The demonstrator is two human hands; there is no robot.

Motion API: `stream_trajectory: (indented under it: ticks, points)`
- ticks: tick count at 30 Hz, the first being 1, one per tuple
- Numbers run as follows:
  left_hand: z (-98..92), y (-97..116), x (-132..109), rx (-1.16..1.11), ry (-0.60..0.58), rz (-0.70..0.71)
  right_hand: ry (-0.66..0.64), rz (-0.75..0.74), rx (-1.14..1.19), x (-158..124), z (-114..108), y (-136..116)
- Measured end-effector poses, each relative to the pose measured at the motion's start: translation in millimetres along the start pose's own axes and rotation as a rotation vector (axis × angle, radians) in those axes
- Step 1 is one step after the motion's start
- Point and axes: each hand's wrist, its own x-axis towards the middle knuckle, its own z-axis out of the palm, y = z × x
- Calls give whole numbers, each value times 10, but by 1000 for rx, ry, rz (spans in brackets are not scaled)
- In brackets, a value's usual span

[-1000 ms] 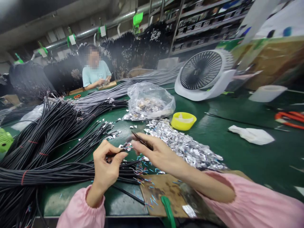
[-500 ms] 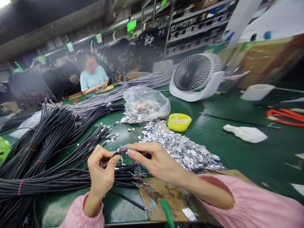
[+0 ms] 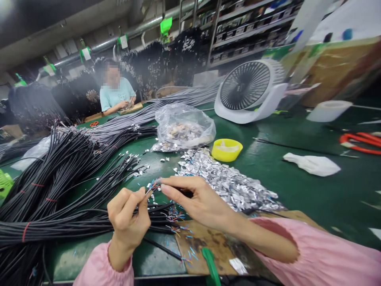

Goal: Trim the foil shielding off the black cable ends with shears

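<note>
Between my two hands is the stripped end of a cable [image 3: 154,185], its thin red and blue wires fanned out. My left hand [image 3: 127,216] is closed, thumb and forefinger pinching the cable just below the bare wires. From the other side my right hand [image 3: 196,198] pinches the wire tips between thumb and forefinger. Under and behind the hands lies a bundle of black cables [image 3: 89,222] with coloured wire ends, tied with a red band. Beyond my right hand spreads a heap of silver foil scraps [image 3: 226,182].
A clear plastic bag [image 3: 184,127] of scraps, a yellow dish [image 3: 226,150] and a white fan [image 3: 248,93] stand farther back. At right lie a white pouch-like piece [image 3: 312,164] and orange-handled scissors [image 3: 361,142]. A green-handled tool [image 3: 210,266] rests on the stained board [image 3: 205,242]. Across the table sits a person [image 3: 117,95].
My left hand has turned, its fingers now curled tighter and more wire showing beyond its pinch. The wires are more spread. My right hand stays nearly in place; the view has shifted slightly.
</note>
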Motion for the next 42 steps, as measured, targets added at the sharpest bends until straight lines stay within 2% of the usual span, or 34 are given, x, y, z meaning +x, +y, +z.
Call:
stream_trajectory:
  ticks: [5, 14, 17, 22, 28, 32, 36, 42]
  points:
    - [-30, 30, 65, 116, 52, 130, -1, 6, -32, -21, -8, 2]
    - [-19, 37, 24, 188, -29, 110, -19, 35, 2, 6, -18, -20]
    - [-9, 43, -11, 128, -31, 31, 13, 42, -19, 0, -19, -32]
    - [3, 47, -31, -42, -171, -182, 59, -4, -98, -14, -19, -42]
    - [41, 4, -46, -446, -322, -519, 73, -61, -163, -27, -20, -42]
    - [53, 2, -38, -643, -379, -689, 85, -1, -125, -28, -21, -21]
    - [45, 51, -15, -642, -335, -700, 119, 73, -39, -9, -16, -35]
    - [35, 107, -8, -511, -305, -589, 151, 13, -2, 23, -13, -71]
